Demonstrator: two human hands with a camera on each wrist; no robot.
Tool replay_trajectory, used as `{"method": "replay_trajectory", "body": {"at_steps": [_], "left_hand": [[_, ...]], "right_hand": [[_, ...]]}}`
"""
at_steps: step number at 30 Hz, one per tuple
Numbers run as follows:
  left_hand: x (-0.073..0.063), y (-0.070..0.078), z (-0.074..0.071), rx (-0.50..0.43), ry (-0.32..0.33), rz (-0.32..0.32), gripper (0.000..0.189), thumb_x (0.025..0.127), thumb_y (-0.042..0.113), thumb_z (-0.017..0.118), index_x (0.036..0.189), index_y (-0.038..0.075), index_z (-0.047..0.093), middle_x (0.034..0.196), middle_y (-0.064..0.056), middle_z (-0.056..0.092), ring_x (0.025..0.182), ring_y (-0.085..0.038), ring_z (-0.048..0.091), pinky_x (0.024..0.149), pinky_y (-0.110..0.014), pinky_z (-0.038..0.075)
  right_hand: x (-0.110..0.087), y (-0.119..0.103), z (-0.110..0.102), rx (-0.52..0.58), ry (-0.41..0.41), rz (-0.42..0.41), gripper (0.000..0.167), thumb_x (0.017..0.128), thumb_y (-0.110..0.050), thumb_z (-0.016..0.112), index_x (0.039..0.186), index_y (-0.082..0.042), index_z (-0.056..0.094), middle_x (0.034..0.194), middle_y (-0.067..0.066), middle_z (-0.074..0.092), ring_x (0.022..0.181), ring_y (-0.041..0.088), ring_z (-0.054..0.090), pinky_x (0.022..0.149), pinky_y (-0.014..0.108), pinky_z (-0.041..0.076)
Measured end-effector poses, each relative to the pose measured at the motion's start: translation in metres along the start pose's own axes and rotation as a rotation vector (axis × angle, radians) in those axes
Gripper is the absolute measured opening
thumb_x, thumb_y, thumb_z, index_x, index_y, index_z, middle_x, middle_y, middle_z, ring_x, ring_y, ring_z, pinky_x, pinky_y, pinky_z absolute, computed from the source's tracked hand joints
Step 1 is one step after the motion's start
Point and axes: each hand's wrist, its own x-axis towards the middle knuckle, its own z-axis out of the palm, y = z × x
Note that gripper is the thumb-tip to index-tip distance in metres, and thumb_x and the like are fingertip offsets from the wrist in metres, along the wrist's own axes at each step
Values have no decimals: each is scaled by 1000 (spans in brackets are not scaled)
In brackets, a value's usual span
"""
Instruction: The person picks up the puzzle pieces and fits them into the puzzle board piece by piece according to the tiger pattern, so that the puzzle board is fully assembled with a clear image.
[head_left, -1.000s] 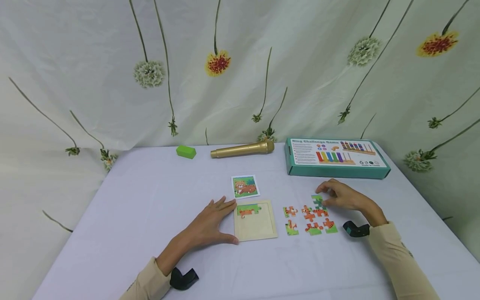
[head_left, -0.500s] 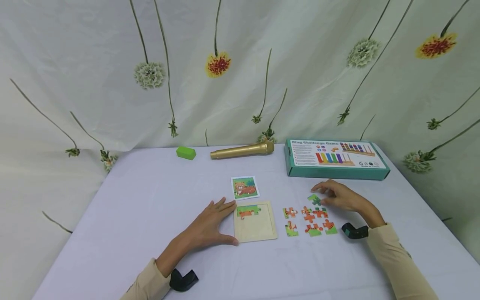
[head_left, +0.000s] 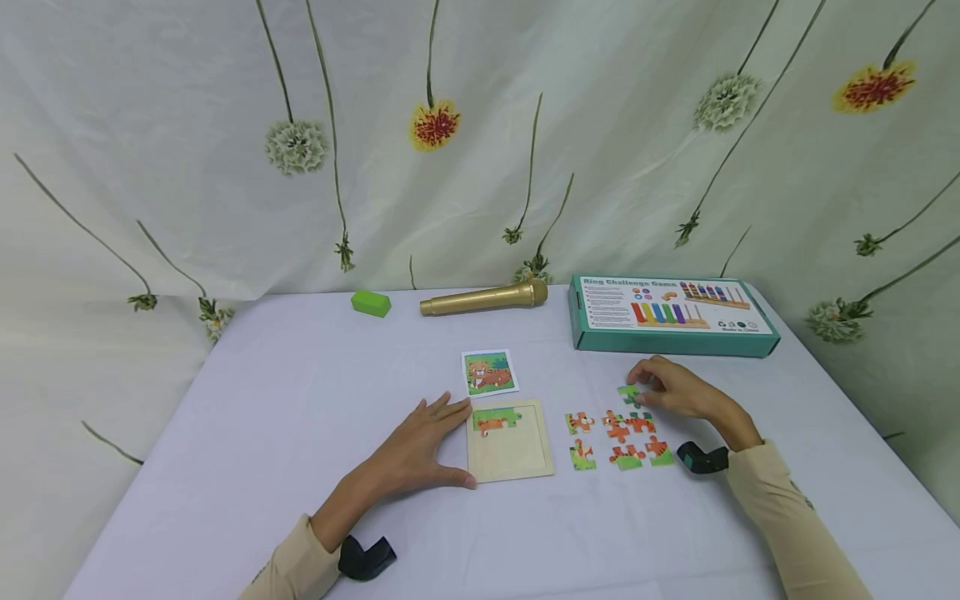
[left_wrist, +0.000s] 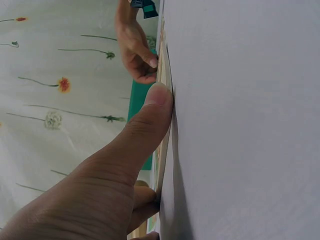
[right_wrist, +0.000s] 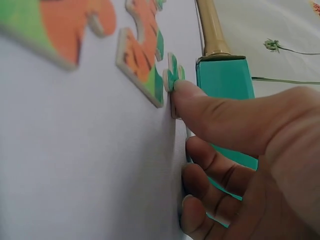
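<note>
Cloth (head_left: pixel 187 100) printed with flowers hangs behind your white-covered surface (head_left: pixel 300 375). Near the far right edge lies the teal game box (head_left: pixel 671 342), with the gold microphone (head_left: pixel 486 299) to its left. Your left hand (head_left: pixel 420 446) is spread along the left side of the wooden board (head_left: pixel 517 454); your right hand (head_left: pixel 682 393) is closed in a pinch. Just beyond the board lies the tiger card (head_left: pixel 490 373); farther left, the green block (head_left: pixel 371 303). Puzzle pieces (head_left: pixel 627 457) lie right of the board (others fill its upper left corner), and your right thumb and index finger pinch the green piece (head_left: pixel 627 391).
</note>
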Motion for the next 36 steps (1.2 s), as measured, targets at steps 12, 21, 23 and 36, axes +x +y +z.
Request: {"method": "replay_trajectory", "body": {"at_steps": [12, 21, 23, 36], "left_hand": [[0, 0, 0, -8, -4, -11, 108, 61, 66, 78, 146, 12, 41, 153, 1, 35, 146, -24, 18, 120, -48, 11], [-2, -1, -1, -9, 7, 2, 107, 60, 66, 78, 145, 11, 42, 153, 0, 37, 146, -26, 19, 120, -49, 12], [-2, -2, -1, -10, 6, 2, 107, 60, 66, 78, 145, 11, 42, 153, 0, 37, 146, -26, 19, 120, -49, 12], [0, 1, -1, -10, 8, 1, 107, 61, 67, 78, 146, 12, 42, 153, 1, 36, 146, -24, 19, 120, -48, 12]], "right_hand": [[0, 1, 1, 56, 14, 48, 22, 86, -4, 68, 103, 1, 54, 94, 9, 53, 87, 23, 48, 77, 34, 44], [3, 4, 6, 157, 115, 48, 23, 89, -3, 65, 107, 3, 51, 90, 9, 55, 82, 20, 49, 74, 26, 42], [3, 5, 7, 149, 134, 51, 24, 89, -4, 65, 108, 3, 53, 89, 9, 55, 82, 19, 49, 72, 25, 42], [3, 7, 5, 215, 143, 57, 28, 92, -7, 62, 117, 3, 54, 80, 8, 67, 70, 15, 55, 66, 21, 41]]}}
